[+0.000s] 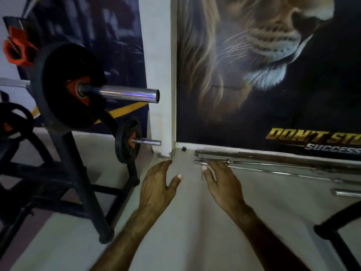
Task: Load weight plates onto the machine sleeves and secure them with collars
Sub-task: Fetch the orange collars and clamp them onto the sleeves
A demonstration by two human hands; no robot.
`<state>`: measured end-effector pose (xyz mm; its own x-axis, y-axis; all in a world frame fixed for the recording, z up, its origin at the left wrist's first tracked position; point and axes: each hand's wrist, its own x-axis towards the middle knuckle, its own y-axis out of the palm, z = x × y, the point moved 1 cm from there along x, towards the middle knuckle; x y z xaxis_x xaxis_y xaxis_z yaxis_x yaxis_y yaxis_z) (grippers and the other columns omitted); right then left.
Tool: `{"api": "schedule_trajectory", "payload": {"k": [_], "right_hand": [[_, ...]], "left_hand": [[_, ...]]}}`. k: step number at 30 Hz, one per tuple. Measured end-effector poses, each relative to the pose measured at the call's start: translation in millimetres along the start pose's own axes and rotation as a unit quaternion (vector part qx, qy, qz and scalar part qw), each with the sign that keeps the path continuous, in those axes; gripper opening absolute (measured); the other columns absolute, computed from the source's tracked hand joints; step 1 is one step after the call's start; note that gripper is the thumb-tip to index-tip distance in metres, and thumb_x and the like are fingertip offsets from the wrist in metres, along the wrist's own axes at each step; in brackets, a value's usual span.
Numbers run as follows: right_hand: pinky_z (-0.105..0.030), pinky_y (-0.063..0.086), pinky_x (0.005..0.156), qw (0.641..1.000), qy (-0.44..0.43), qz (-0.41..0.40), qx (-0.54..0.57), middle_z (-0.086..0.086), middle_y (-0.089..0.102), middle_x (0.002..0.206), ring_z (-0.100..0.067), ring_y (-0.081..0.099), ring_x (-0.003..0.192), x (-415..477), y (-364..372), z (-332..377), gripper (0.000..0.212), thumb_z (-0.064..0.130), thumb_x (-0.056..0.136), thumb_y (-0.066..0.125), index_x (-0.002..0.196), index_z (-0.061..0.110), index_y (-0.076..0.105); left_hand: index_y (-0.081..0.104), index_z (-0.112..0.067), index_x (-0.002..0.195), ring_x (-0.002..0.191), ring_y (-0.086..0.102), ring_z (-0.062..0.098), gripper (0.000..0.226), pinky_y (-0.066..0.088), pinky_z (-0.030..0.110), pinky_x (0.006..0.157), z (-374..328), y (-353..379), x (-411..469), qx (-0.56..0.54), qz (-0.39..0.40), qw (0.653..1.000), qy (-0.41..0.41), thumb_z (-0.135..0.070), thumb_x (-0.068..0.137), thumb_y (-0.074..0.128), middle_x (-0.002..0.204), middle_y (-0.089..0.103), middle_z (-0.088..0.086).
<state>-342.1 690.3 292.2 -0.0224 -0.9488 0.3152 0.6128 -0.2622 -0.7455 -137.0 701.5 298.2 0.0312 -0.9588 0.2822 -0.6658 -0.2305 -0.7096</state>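
One large black plate (pixel 68 85) with an orange hub, seated on the upper chrome sleeve (pixel 129 94) at left, most of the sleeve bare. One smaller plate (pixel 128 139) on the lower peg (pixel 146 142) of the black frame (pixel 82 182). A third plate (pixel 13 118) partly visible at far left. Two orange collars (pixel 17 45) up at the top left, apart from the sleeve. Left hand (pixel 156 182) and right hand (pixel 222 180) both open, fingers spread, holding nothing, low over the grey floor (pixel 195 222). Several chrome bars (pixel 273 161) lying along the wall beneath one lion poster (pixel 263 65), right fingertips just by their ends.
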Motion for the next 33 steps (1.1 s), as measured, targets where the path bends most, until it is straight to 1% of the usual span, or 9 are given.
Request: {"api": "schedule_trajectory", "payload": {"k": [8, 14, 18, 21, 23, 26, 27, 31, 33], "right_hand": [[-0.044, 0.053, 0.105, 0.996, -0.051, 0.05, 0.062, 0.015, 0.061, 0.142, -0.01, 0.056, 0.133, 164, 32, -74, 0.056, 0.065, 0.1, 0.031, 0.141, 0.037, 0.056], [-0.042, 0.054, 0.104, 0.99, -0.086, 0.061, 0.093, 0.01, 0.06, 0.14, -0.012, 0.058, 0.128, 290, 49, -88, 0.04, 0.045, 0.106, 0.045, 0.141, 0.032, 0.059], [-0.039, 0.054, 0.103, 0.975, -0.141, 0.082, 0.151, 0.016, 0.062, 0.134, -0.009, 0.06, 0.124, 370, 63, -61, 0.038, 0.048, 0.105, 0.044, 0.136, 0.035, 0.061], [-0.025, 0.05, 0.101, 0.947, -0.217, 0.102, 0.214, 0.018, 0.064, 0.131, -0.005, 0.06, 0.122, 429, 77, -31, 0.035, 0.043, 0.105, 0.047, 0.133, 0.032, 0.064], [-0.005, 0.042, 0.091, 0.924, -0.265, 0.123, 0.247, 0.018, 0.065, 0.128, -0.001, 0.059, 0.116, 460, 81, -7, 0.04, 0.047, 0.103, 0.045, 0.134, 0.031, 0.065], [0.002, 0.036, 0.086, 0.883, -0.323, 0.164, 0.298, 0.019, 0.064, 0.125, 0.004, 0.055, 0.111, 499, 85, 30, 0.043, 0.048, 0.102, 0.043, 0.134, 0.029, 0.065], [0.001, 0.035, 0.089, 0.869, -0.342, 0.174, 0.314, 0.017, 0.064, 0.126, 0.003, 0.056, 0.113, 509, 85, 44, 0.045, 0.049, 0.101, 0.042, 0.134, 0.028, 0.065], [-0.032, 0.052, 0.098, 0.809, -0.414, 0.209, 0.362, 0.006, 0.069, 0.129, -0.012, 0.063, 0.121, 536, 83, 105, 0.048, 0.052, 0.101, 0.042, 0.132, 0.026, 0.067], [-0.029, 0.05, 0.095, 0.785, -0.447, 0.222, 0.366, 0.003, 0.069, 0.129, -0.016, 0.065, 0.121, 537, 81, 135, 0.054, 0.055, 0.099, 0.039, 0.133, 0.024, 0.067]], "left_hand": [[0.056, -0.014, 0.145, 0.133, 0.058, 0.025, 0.072, 0.05, 0.048, 0.109, -17, 82, 149, 0.021, -0.06, 0.998, -0.02, -0.061, 0.09, 0.049, 0.143, 0.063, 0.006], [0.052, -0.02, 0.148, 0.137, 0.054, 0.022, 0.063, 0.047, 0.044, 0.112, -20, 107, 259, 0.049, -0.085, 0.994, -0.048, -0.053, 0.095, 0.058, 0.148, 0.059, 0.003], [0.048, -0.025, 0.15, 0.138, 0.051, 0.019, 0.061, 0.044, 0.043, 0.115, -28, 86, 319, 0.088, -0.141, 0.984, -0.065, -0.054, 0.097, 0.056, 0.152, 0.053, -0.001], [0.049, -0.025, 0.147, 0.134, 0.053, 0.017, 0.066, 0.048, 0.041, 0.11, -39, 57, 355, 0.13, -0.211, 0.966, -0.073, -0.061, 0.092, 0.045, 0.145, 0.058, -0.002], [0.051, -0.023, 0.146, 0.131, 0.055, 0.018, 0.06, 0.049, 0.038, 0.106, -51, 36, 370, 0.152, -0.254, 0.952, -0.077, -0.053, 0.094, 0.054, 0.141, 0.06, -0.002], [0.05, -0.024, 0.147, 0.134, 0.051, 0.02, 0.058, 0.046, 0.037, 0.107, -74, 5, 384, 0.197, -0.317, 0.922, -0.103, -0.047, 0.095, 0.062, 0.146, 0.055, -0.001], [0.05, -0.026, 0.147, 0.134, 0.051, 0.019, 0.058, 0.047, 0.038, 0.107, -82, -7, 386, 0.216, -0.336, 0.91, -0.113, -0.048, 0.095, 0.062, 0.146, 0.055, -0.002], [0.053, -0.026, 0.145, 0.131, 0.055, 0.017, 0.058, 0.05, 0.04, 0.104, -110, -65, 385, 0.267, -0.407, 0.859, -0.159, -0.051, 0.093, 0.064, 0.142, 0.059, -0.003], [0.055, -0.024, 0.143, 0.125, 0.059, 0.018, 0.058, 0.052, 0.04, 0.101, -118, -92, 377, 0.288, -0.427, 0.834, -0.2, -0.051, 0.093, 0.065, 0.138, 0.061, -0.001]]}}
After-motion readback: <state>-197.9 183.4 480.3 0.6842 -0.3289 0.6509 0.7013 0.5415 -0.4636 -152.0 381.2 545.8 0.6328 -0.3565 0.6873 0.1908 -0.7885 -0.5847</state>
